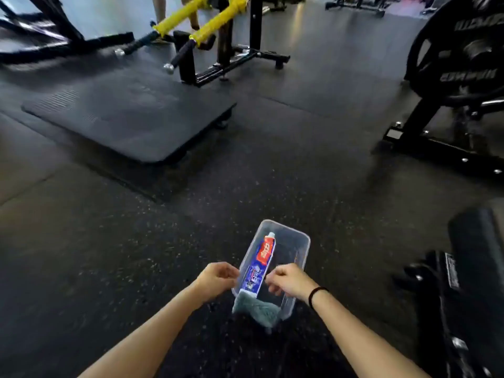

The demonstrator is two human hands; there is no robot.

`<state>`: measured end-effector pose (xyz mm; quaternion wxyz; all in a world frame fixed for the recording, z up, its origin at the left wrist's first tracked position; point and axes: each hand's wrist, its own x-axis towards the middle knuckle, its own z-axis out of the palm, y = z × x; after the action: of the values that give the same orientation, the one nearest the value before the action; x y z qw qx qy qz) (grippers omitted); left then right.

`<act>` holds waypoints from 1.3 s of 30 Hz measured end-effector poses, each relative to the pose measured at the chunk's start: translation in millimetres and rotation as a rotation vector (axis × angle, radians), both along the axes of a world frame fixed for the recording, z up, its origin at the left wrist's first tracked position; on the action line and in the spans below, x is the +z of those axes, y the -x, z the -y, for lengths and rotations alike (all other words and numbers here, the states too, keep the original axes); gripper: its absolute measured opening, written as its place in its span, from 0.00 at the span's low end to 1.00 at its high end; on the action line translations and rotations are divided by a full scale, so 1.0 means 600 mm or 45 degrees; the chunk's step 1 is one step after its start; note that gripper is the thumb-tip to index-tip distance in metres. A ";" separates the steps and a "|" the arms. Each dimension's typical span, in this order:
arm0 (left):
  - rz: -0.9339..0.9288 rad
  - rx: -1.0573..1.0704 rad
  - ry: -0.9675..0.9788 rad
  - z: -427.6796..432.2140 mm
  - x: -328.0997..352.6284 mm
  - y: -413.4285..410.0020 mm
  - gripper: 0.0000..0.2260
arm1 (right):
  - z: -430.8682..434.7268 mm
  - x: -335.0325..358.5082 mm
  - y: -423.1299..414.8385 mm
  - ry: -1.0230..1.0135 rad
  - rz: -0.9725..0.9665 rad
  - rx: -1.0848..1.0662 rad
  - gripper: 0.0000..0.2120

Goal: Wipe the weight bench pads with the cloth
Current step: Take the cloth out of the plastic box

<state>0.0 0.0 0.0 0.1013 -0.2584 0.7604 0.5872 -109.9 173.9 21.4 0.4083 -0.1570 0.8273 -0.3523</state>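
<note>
Cloth (257,309), grey-green and bunched, lies at the near end of the clear plastic tub (300,241) that you are carrying in the lower middle of the frame, and part of it hangs over the tub's near rim. Your left hand (216,278) has its grip closed on the tub's left rim, fingers curled over the edge. Your right hand (290,279) is curled at the tub's right rim, its fingers bent inward over the near right part, though you cannot tell from this view whether they clamp the rim or only rest on it. A black band (316,296) circles your right wrist. A red, white and blue toothpaste tube (261,264) lies lengthwise inside the tub along its left wall, cap pointing away from you, its near end touching the cloth. The weight bench pad (480,246), black and padded, sits at the right edge of the frame on its black frame, well apart from the tub. Below everything is dark speckled rubber floor (136,255). In the upper left a low black platform (122,118) rests on the floor in front of a machine with yellow arms (201,23), and a black weight plate (461,50) shows in the upper right.
</note>
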 end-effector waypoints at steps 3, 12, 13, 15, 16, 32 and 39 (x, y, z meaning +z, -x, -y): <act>0.128 -0.132 0.270 -0.029 -0.023 -0.002 0.13 | -0.018 -0.006 -0.016 -0.070 -0.004 0.001 0.07; 0.323 0.108 0.500 -0.074 -0.012 0.020 0.15 | -0.041 0.034 -0.025 -0.048 0.040 -0.128 0.08; 0.348 0.112 0.481 -0.069 -0.001 0.025 0.13 | -0.042 0.037 -0.025 -0.032 0.030 -0.140 0.08; 0.380 0.163 0.366 -0.058 0.023 0.036 0.09 | -0.046 0.042 -0.024 -0.012 -0.003 -0.171 0.08; 0.356 0.219 0.243 -0.053 0.034 0.042 0.10 | -0.049 0.042 -0.022 -0.014 -0.027 -0.188 0.09; -0.488 -0.071 -0.584 -0.026 0.302 0.095 0.15 | -0.021 0.181 -0.024 1.351 0.742 -0.803 0.25; -0.314 -0.373 -0.414 -0.017 0.357 0.129 0.25 | -0.008 0.312 -0.015 1.054 -0.608 -0.673 0.03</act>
<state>-77.6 10.2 214.3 0.1320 -0.0520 0.6920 0.7079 -101.1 179.0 208.8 0.0107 -0.1668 0.7006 -0.6937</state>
